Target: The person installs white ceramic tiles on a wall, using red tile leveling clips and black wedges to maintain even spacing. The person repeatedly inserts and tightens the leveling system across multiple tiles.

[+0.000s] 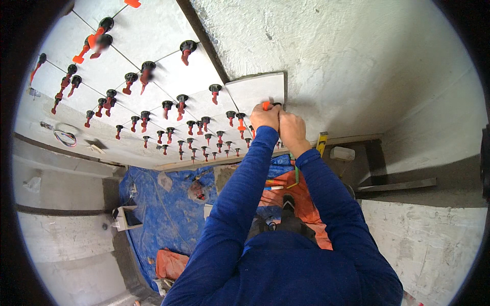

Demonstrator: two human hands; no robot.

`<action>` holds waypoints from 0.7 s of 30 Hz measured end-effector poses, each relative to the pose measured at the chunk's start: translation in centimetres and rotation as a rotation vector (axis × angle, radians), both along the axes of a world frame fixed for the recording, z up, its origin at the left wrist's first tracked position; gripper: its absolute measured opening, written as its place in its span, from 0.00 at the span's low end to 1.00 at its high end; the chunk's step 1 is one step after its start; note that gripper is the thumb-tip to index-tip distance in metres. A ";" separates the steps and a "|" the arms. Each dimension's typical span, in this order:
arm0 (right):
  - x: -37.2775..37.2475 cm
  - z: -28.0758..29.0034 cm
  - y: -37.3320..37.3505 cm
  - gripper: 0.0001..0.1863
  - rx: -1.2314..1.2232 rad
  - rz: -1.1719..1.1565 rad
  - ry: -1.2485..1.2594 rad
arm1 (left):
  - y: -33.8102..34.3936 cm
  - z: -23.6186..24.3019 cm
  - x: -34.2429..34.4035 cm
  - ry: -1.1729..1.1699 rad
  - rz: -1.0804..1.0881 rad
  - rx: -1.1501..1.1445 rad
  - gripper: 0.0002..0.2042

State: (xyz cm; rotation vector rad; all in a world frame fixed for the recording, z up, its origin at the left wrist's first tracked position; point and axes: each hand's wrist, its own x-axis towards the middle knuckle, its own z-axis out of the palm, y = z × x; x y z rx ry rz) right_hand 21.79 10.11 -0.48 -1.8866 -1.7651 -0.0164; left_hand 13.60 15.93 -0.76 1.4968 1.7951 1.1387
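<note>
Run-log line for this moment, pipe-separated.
left hand: at orange piece | right hand: against left | grip: partly hidden | site: white tile | nearby: red-handled black clips

Indoor building site: rough plaster wall, part-tiled wall full of red-black clips, loose wires near its lower left edge, blue tarp underfoot.

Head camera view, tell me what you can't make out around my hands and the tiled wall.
In the head view:
- How the left hand and right hand grip the small orange plastic piece: hidden by the hands themselves.
- Lower part of the pale rectangular tile: hidden by hands and blue fabric sleeves.
- Middle of one black-and-red plastic clip, upper left: blurred.
- Bright orange plastic tab, top: cut off by the picture's upper edge.
</note>
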 end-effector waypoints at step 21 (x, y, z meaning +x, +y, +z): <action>0.1 0.5 0.0 0.08 -0.071 -0.011 -0.001 | 1.2 -2.0 -0.4 0.006 -0.073 -0.173 0.27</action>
